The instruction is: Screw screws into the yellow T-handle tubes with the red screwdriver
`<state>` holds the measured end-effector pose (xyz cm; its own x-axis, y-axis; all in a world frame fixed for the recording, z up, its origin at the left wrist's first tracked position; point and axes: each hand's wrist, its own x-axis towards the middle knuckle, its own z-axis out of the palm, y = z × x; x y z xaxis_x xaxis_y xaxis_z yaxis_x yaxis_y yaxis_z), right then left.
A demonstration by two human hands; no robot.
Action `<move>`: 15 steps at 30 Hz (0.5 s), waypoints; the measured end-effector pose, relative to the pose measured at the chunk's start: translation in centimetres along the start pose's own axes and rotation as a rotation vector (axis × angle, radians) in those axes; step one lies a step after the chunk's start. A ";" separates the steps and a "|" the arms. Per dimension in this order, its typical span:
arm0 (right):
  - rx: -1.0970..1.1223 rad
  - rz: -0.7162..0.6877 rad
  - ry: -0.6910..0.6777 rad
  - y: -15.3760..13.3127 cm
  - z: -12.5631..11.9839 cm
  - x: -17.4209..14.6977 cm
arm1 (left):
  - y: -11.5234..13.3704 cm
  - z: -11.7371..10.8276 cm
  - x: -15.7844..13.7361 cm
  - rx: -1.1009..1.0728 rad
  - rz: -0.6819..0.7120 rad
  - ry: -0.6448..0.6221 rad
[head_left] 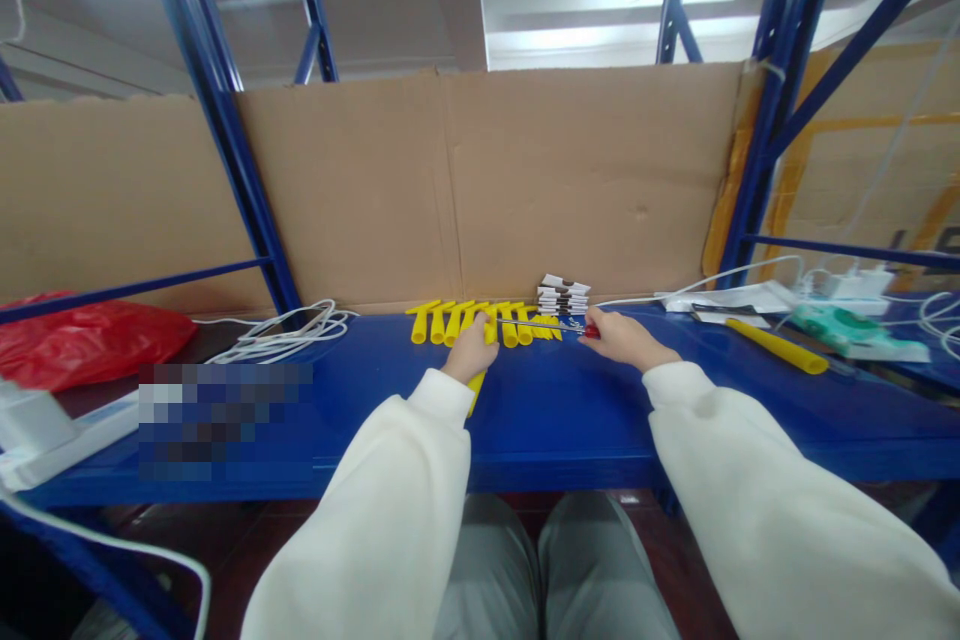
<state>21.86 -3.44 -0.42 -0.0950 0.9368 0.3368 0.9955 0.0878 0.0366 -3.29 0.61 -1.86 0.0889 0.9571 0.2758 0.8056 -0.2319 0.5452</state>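
Note:
My left hand (471,350) is closed around a yellow plastic tube (476,390), whose lower end sticks out below the palm toward me. My right hand (626,338) grips the red handle of a screwdriver (559,325). Its long metal shaft points left, and the tip reaches the top of the held tube; whether it touches cannot be made out. Behind both hands stands a row of similar yellow tubes (421,327) with crosswise tops. Smaller yellow pieces (546,328) lie beside the row, and a stack of small white boxes (564,300) sits behind the shaft.
Cardboard (540,180) walls off the back of the blue table (570,410). At right lie another yellow tube (780,345), a green-and-white item (855,332) and cables. On the left are a coiled white cable (292,335), a red plastic bag (97,335) and a power strip (82,445).

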 end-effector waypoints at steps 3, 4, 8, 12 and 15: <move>0.049 -0.040 -0.012 0.3 0.4 0.2 | -0.2 0.1 0.1 -0.001 0.003 0.011; 0.060 -0.062 -0.004 0.4 0.5 0.3 | -0.2 0.2 0.1 0.000 0.003 0.013; 0.062 -0.115 0.038 0.7 0.6 0.7 | -0.3 0.2 0.2 -0.002 0.003 0.005; 0.029 -0.050 0.037 0.6 0.3 0.6 | -0.2 0.1 0.1 -0.014 0.009 -0.005; 0.028 -0.057 0.024 0.6 0.3 0.5 | -0.2 0.1 0.0 -0.026 0.001 -0.013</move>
<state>22.46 -2.87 -0.51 -0.1517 0.9217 0.3570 0.9881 0.1510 0.0300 -3.38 0.68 -2.00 0.0970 0.9590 0.2664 0.7898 -0.2370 0.5657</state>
